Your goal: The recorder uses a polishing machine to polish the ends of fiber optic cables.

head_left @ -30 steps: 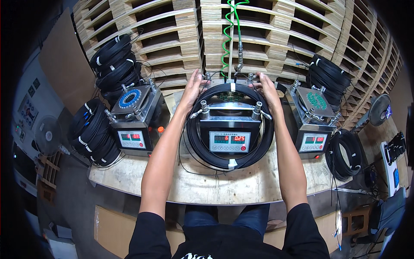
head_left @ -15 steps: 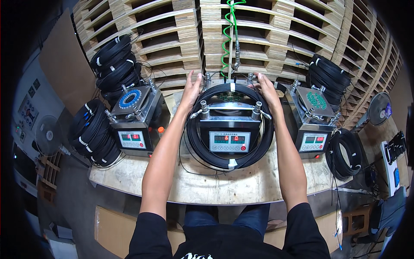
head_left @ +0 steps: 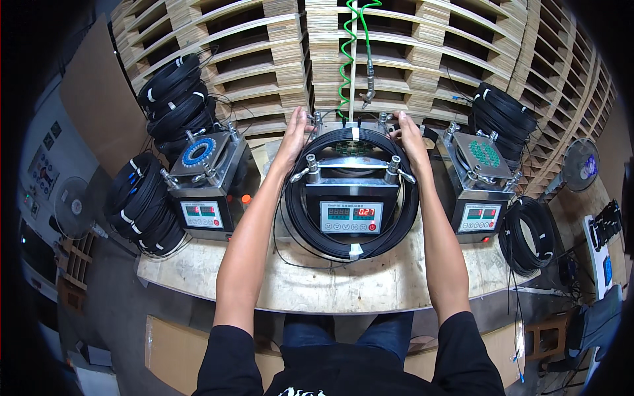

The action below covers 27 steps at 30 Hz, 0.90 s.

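Observation:
A black cable coil [head_left: 330, 245] lies around a metal machine with a red digital readout [head_left: 351, 216] at the middle of the wooden bench [head_left: 370, 287]. My left hand [head_left: 294, 137] grips the coil's far left arc beside a wing bolt [head_left: 310, 170]. On the far right arc, my right hand [head_left: 409, 138] holds the same coil, next to the other wing bolt [head_left: 394, 170]. Both forearms reach straight out over the coil's sides. White tape bands [head_left: 355, 249] bind the coil.
A similar machine with a blue ring top [head_left: 198, 153] stands left, one with a green top [head_left: 485, 155] right. Stacks of black coils [head_left: 175, 99] [head_left: 142, 204] [head_left: 505, 112] [head_left: 528, 231] flank them. A green spiral hose [head_left: 349, 59] hangs before stacked wooden pallets [head_left: 264, 53].

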Available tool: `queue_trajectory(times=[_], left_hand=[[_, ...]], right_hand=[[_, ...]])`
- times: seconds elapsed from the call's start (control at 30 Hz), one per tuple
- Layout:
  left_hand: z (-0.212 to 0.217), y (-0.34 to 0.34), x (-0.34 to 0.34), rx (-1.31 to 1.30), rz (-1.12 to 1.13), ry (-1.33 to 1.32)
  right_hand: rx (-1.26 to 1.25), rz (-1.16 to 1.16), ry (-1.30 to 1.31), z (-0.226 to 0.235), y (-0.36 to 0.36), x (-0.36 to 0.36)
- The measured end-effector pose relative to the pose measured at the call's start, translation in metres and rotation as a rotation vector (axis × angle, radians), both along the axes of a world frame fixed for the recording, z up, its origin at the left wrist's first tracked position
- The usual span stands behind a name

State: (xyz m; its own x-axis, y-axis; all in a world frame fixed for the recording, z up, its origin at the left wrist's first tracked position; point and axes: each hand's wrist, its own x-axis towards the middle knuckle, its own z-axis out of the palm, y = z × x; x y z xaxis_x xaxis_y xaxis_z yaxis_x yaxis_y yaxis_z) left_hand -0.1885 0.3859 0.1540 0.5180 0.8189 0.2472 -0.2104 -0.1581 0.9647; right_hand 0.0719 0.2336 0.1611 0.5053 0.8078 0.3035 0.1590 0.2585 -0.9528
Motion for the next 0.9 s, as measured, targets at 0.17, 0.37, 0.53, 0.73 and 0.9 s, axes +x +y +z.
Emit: queue_trajectory(times=[0.17,0.37,0.53,0.73,0.9], left_hand=[[-0.017,0.025,-0.001,0.058,0.140,0.016],[-0.008,0.008,0.001,0.038,0.142,-0.006],[-0.004,0.003,-0.001,-0.011,0.029,-0.022],[-0.006,0.006,0.004,0.063,0.073,0.034],[-0.011,0.015,0.001,0.027,0.222,0.037]], right_hand=[[0.048,0.040,-0.113,0.005,0.003,-0.008],[0.014,0.103,0.076,0.010,-0.008,-0.009],[-0.031,-0.030,0.026,0.009,-0.006,-0.008],[-0.014,-0.046,-0.042,0.002,0.001,0.000],[-0.022,0.022,-0.064,0.003,0.002,-0.002]])
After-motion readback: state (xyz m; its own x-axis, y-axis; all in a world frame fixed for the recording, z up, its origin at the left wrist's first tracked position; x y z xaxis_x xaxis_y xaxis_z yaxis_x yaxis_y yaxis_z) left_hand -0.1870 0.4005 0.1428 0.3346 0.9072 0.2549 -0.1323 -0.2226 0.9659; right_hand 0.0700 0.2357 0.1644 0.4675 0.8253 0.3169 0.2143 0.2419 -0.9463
